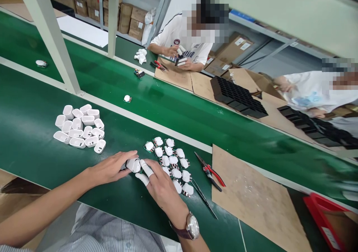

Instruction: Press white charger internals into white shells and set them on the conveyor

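Observation:
My left hand (114, 167) is closed around a white plastic charger housing (132, 164), its open end turned to the right. At that open end my right hand (159, 183), with white finger cots on thumb and forefinger, pinches a circuit board (138, 172) that is mostly hidden by the fingers and housing. How far the board sits inside, I cannot tell. Left of my hands stands a group of several empty white housings (81, 127), open ends up. Close to my right hand lie several circuit boards (176, 173) topped with white lumps.
Red-handled pliers (209, 172) and tweezers (205, 199) lie right of the boards, beside a cardboard sheet (248, 196). A red bin (324, 214) is at far right. Beyond runs a green conveyor belt (167, 103) carrying a few parts. Two people work across it, near black trays (237, 95).

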`<state>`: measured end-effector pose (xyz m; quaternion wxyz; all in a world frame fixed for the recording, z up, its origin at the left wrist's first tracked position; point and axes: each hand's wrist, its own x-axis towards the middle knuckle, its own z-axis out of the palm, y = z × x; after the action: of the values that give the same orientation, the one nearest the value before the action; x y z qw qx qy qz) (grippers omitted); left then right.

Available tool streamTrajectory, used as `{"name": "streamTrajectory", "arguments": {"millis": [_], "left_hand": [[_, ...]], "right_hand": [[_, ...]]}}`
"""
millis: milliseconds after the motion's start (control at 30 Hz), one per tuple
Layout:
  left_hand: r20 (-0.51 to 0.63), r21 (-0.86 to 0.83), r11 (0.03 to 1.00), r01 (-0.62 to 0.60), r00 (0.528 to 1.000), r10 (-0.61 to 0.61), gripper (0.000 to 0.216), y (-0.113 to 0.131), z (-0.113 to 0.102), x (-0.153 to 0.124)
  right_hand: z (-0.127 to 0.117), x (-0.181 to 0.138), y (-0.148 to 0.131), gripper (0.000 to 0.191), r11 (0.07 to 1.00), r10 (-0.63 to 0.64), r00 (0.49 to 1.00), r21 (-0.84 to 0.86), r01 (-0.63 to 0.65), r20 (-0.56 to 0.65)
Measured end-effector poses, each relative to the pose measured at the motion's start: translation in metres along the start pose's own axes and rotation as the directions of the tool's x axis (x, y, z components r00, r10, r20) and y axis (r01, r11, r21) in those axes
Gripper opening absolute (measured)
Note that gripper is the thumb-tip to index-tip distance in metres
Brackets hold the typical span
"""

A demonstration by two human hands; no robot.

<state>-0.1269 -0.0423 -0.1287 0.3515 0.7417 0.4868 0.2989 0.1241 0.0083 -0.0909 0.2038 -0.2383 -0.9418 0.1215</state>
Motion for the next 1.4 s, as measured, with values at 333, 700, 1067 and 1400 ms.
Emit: {"name": "streamTrajectory", "arguments": {"millis": [333, 700, 1067, 1400], "left_hand": [[0.023, -0.008, 0.999, 0.032, 0.999, -0.032, 0.067, 0.000, 0.001, 0.001], [-0.099, 0.064, 0.997, -0.043, 0.994, 0.049, 0.067, -0.002, 0.007, 0.003], [-0.289, 0.293, 0.879, -0.375, 0.842, 0.456, 0.034, 0.000, 0.004, 0.003], [-0.215, 0.233, 0.937, -0.262, 0.925, 0.312, 0.021, -0.009, 0.008, -0.004]], "right_hand": [[-0.001, 0.008, -0.003, 0.028, 1.000, -0.004, 1.000, -0.016, 0.005, 0.028], [-0.012, 0.025, 0.038, 0.049, 0.995, 0.098, 0.992, -0.007, -0.098, -0.075], [0.029, 0.169, 0.173, 0.059, 0.951, 0.310, 0.951, -0.023, -0.310, 0.016], [0.042, 0.192, 0.173, 0.036, 0.969, 0.246, 0.968, 0.014, -0.247, 0.057]]}}
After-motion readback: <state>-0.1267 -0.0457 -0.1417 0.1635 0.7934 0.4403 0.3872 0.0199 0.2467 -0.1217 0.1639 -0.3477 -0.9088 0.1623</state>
